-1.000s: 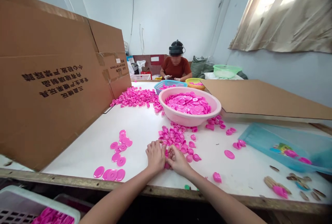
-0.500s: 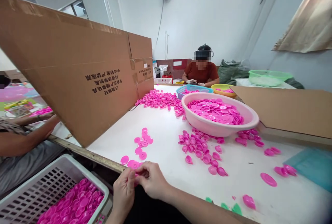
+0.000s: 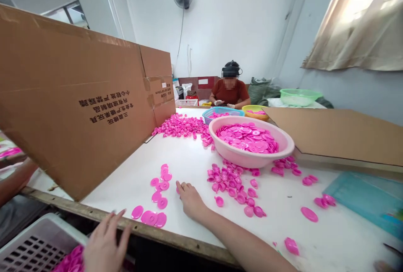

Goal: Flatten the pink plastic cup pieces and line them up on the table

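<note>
My left hand is over the near edge of a white plastic basket, its fingers spread and nothing in them. Pink plastic pieces lie in that basket. My right hand rests low over the white table, its fingers curled together. A sliver of pink plastic piece shows at its fingertips; most of it is hidden. Left of that hand lie several flat pink discs, some overlapping. To its right is a loose heap of small pink cups with pointed spouts.
A pink basin full of pink discs stands beyond the cups, with more cups behind. A large cardboard box walls the left side. Another cardboard piece lies right. A person sits across the table.
My hands, together at the table edge before, have separated. The left has moved left and down to the basket and opened; the right has moved forward over the table. The view has shifted right.
</note>
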Demonstrator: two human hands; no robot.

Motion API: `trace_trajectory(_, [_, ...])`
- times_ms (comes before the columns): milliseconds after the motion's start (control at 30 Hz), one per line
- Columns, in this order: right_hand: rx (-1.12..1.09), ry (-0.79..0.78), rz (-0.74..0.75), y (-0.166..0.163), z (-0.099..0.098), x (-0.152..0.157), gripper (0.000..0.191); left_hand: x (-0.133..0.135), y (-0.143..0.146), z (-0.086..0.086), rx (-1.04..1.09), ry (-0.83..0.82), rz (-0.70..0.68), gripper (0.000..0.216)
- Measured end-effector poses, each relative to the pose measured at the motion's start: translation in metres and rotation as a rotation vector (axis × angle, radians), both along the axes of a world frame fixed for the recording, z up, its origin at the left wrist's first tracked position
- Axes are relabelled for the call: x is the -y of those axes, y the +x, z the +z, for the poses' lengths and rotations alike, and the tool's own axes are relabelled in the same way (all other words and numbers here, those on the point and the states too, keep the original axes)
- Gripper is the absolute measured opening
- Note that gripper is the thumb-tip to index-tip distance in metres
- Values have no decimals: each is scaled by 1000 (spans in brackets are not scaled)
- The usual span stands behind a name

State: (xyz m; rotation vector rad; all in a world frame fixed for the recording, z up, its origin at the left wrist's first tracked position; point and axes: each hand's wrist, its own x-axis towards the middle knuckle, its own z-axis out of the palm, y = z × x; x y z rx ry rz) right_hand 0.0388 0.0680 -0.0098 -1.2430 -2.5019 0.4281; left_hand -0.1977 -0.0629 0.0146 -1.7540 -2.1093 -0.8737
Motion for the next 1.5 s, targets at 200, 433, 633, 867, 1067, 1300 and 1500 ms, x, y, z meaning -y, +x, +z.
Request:
trace_trajectory(200, [-88,-136,1,56,1,45,20,-95,136,21,183,-238,-704,30])
trace_trajectory(433, [-243,-345,-197,143,16,67,15,-120,209,-3,56,-498,-1012,31])
trace_trajectory(633, [-593,-280,-406,169,29,39,18,-124,196,-18,346,-404,-821,39])
trace_trajectory(867, [-888,-444,-337,125,26,6,29,-124,186,-15,360,-356,-744,51])
trace_trajectory(1067, [-955,-471,-413,118,14,3,32,-126,191,-22,312,-530,-740,21])
trace_trajectory(1300, [-761,-644,-360,101,-4,-4,18,-128,188,-29,631,-576,-807,56])
trace_trajectory(1500, [-616,-819,-432,92,0,-10,12,-123,183,-26,676,-575,-847,57])
